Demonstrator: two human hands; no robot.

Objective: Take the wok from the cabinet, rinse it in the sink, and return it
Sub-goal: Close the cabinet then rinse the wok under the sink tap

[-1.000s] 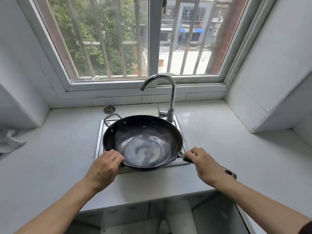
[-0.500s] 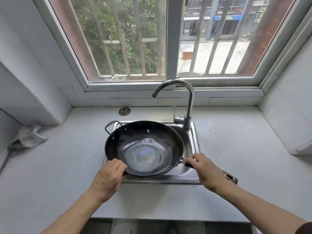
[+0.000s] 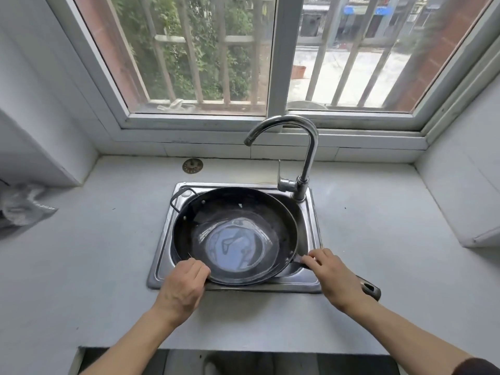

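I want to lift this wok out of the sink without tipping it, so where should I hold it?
Probably the long handle from the near right, plus the near-left rim of the wok. The handle sticks out over the sink edge; the small loop sits farther away.

This is a home kitchen. A small steel sink (image 3: 159, 255) is set into a pale stone counter (image 3: 94, 266), with a curved chrome tap (image 3: 305, 147) at its one o'clock corner. At twelve o'clock a barred window (image 3: 273, 55) looks onto greenery and neighbouring buildings.
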